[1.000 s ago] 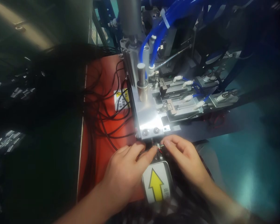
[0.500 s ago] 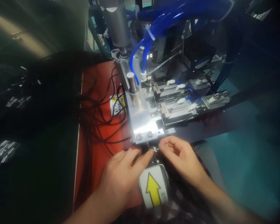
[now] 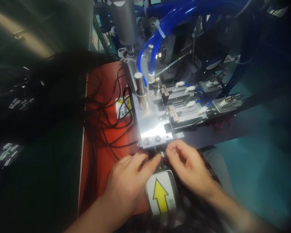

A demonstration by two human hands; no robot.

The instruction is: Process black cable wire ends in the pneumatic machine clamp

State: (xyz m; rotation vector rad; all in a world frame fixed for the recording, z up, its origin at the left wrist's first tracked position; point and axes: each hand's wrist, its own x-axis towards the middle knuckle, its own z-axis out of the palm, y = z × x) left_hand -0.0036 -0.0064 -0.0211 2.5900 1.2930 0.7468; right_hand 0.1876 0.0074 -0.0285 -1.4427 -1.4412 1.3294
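My left hand (image 3: pixel 127 173) is closed just in front of the machine's steel block (image 3: pixel 152 127), its thumb stretched to a small metallic piece (image 3: pixel 163 154) with a short red wire. What lies between its thumb and curled fingers is hidden. Just right of that piece, my right hand (image 3: pixel 188 161) is closed, thumb and index finger pinched together. Anything in this pinch is too small to make out. Both hands are low over the machine's front edge, above a white pad with a yellow arrow (image 3: pixel 160 194).
Black cables (image 3: pixel 106 129) run in from the left across the red base plate (image 3: pixel 104 84), over a warning label (image 3: pixel 123 107). Pneumatic slides (image 3: pixel 184 115) extend to the right. A vertical cylinder (image 3: pixel 124 24) and blue air hoses (image 3: pixel 157 42) stand above the block.
The view has shifted slightly, so the machine appears a little further right. Both hands keep nearly the same pose beside the small metallic piece.
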